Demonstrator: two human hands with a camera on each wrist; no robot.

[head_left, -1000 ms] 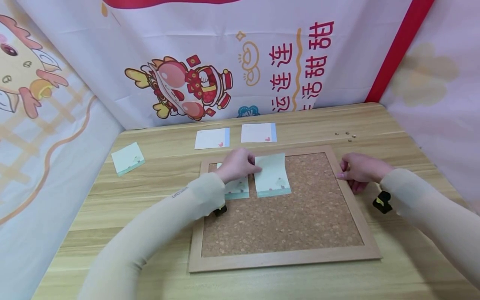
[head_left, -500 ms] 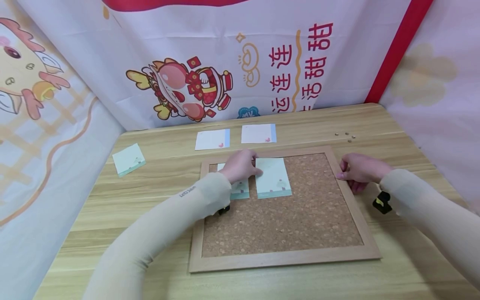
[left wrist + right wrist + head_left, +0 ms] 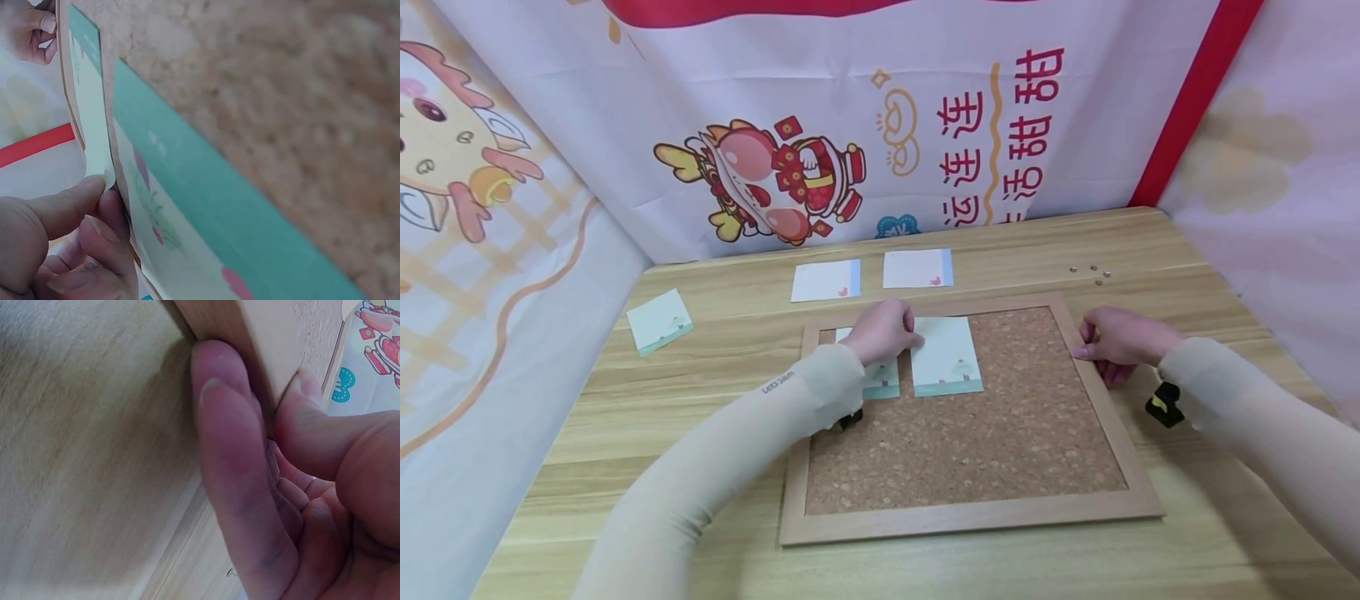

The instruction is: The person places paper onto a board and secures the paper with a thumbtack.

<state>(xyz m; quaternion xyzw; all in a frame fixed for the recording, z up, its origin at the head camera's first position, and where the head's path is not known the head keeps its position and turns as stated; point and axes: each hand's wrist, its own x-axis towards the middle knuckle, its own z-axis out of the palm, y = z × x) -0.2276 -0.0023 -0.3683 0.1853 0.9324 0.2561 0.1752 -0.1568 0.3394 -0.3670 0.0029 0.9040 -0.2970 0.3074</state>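
Observation:
A pale green sticky note with a teal bottom band lies over the upper middle of the wood-framed corkboard. My left hand pinches this note's left edge between thumb and fingers; in the left wrist view the pinched paper curls up slightly. A matching green note sits on the cork to its left, partly hidden behind that hand. At the board's right side, my right hand grips the wooden frame. The right wrist view shows the thumb on top of the frame and fingers along its outer side.
Two white notes with blue edges, one left and one right, lie behind the board on the wooden table. Another green note rests at the far left. Several small pins are scattered at the back right.
The pinched green note has come down flatter and straighter against the cork, its top edge lower than before. My left hand has shifted slightly toward the right. The right hand stays on the frame.

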